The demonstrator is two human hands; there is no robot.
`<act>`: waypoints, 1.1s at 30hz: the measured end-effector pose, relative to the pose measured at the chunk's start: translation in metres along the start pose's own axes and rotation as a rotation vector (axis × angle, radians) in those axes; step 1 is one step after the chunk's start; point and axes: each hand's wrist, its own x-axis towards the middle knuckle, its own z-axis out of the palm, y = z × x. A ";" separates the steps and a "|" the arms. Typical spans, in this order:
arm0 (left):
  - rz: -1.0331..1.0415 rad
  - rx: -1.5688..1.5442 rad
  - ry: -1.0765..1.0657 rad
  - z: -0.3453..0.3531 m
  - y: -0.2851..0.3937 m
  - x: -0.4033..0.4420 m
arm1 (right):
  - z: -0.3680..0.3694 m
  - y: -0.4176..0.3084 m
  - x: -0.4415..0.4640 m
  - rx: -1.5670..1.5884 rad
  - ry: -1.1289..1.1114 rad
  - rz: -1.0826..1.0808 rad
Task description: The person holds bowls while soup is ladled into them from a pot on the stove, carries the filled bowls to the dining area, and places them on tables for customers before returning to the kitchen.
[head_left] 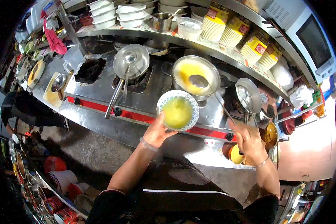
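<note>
A patterned bowl [177,110] with yellow-green liquid is held in my left hand [156,130], thumb on its rim and fingers below. My right hand [249,140] is closed on the handle of a ladle [199,81], slightly blurred. The ladle's head lies in yellow liquid inside a steel pot [190,61] on the stove, just behind the bowl. The bowl overlaps the pot's near edge in view.
A pan with a ladle [131,59] rests over the left-centre burner, its handle pointing toward me. A steel pan [248,95] stands at the right. Above, a shelf [153,34] bears stacked containers. A person in dark clothing [30,112] is at the far left.
</note>
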 end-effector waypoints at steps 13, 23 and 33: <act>-0.006 0.060 -0.042 0.004 0.005 -0.012 | 0.029 0.050 0.051 1.000 0.355 0.948; -0.013 0.052 -0.029 0.003 0.001 -0.006 | -0.013 0.033 0.054 0.993 0.455 0.965; -0.029 0.072 -0.034 -0.002 -0.001 0.004 | 0.001 -0.007 0.002 0.888 0.306 0.589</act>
